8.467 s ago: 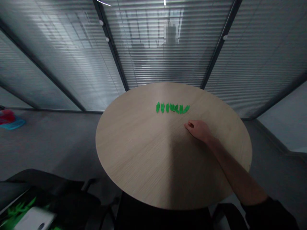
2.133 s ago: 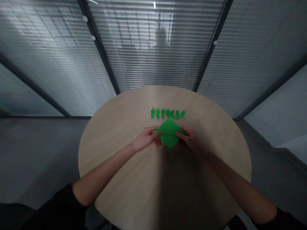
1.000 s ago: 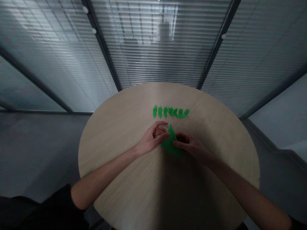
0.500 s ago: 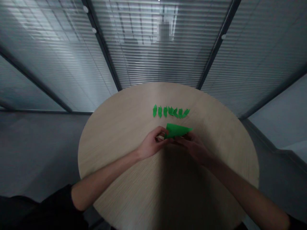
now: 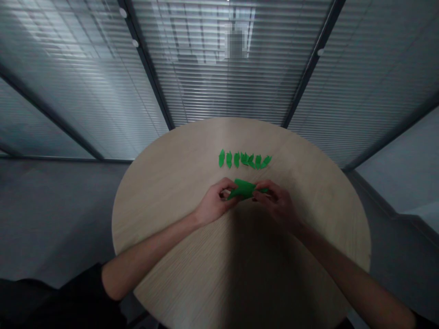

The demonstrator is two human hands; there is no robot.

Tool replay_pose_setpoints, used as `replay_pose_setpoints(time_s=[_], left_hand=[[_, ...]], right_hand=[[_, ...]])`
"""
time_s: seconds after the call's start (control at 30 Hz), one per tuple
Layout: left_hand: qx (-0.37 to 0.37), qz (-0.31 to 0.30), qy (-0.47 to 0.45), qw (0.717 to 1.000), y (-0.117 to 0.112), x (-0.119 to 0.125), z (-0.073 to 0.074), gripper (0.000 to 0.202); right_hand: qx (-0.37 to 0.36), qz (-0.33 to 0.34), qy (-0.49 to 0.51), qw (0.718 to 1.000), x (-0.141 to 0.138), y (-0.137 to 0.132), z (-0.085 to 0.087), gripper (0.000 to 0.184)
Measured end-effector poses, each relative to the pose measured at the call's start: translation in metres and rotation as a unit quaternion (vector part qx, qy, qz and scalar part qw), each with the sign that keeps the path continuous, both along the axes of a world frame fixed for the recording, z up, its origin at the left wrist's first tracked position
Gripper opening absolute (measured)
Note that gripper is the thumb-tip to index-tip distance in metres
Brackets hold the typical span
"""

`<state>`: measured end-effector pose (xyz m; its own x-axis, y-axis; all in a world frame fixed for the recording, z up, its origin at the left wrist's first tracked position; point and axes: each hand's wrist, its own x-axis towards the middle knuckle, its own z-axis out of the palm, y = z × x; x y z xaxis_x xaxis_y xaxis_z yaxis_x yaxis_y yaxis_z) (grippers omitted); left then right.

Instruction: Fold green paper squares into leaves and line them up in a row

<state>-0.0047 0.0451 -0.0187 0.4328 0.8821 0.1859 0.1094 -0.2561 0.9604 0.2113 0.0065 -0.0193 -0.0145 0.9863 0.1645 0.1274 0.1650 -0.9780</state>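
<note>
A folded green paper [image 5: 244, 188] is held just above the round wooden table [image 5: 178, 183], between both of my hands. My left hand [image 5: 215, 204] pinches its left end with closed fingers. My right hand [image 5: 277, 204] grips its right end, fingers curled over the fold. The paper looks like a narrow folded strip; its underside is hidden by my fingers. Just beyond the hands, a row of several small folded green paper pieces [image 5: 243, 159] lies on the table.
The table's far edge meets glass walls with closed blinds [image 5: 219, 68] and dark frame posts [image 5: 147, 68]. Grey floor [image 5: 51, 205] lies to the left and right of the table.
A green paper square appeared between my hands, was folded into a triangle, then folded narrower. My left hand came onto the table. The row of small pieces stayed put.
</note>
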Motion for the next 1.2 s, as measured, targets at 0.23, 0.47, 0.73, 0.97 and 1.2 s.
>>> replay_pose_setpoints(time_s=[0.23,0.47,0.73,0.97,1.2], left_hand=[[-0.020,-0.003,-0.009,1.000,0.004,0.000,0.003,0.032],[-0.065,-0.023,0.001,0.998,0.000,0.002,0.005,0.028],[-0.097,-0.008,-0.086,0.991,-0.001,0.005,0.001,0.029],[-0.124,-0.007,-0.164,0.979,-0.002,0.007,-0.005,0.046],[-0.130,-0.002,-0.140,0.982,-0.001,0.008,-0.005,0.036]], right_hand=[[-0.002,-0.015,-0.003,1.000,0.001,0.001,-0.004,0.026],[-0.002,-0.008,-0.021,1.000,0.000,0.001,-0.006,0.027],[-0.032,0.014,-0.010,0.999,-0.004,-0.002,-0.005,0.026],[-0.045,0.038,0.051,0.997,-0.005,-0.003,0.000,0.042],[-0.071,0.062,0.027,0.995,-0.005,-0.002,-0.004,0.034]])
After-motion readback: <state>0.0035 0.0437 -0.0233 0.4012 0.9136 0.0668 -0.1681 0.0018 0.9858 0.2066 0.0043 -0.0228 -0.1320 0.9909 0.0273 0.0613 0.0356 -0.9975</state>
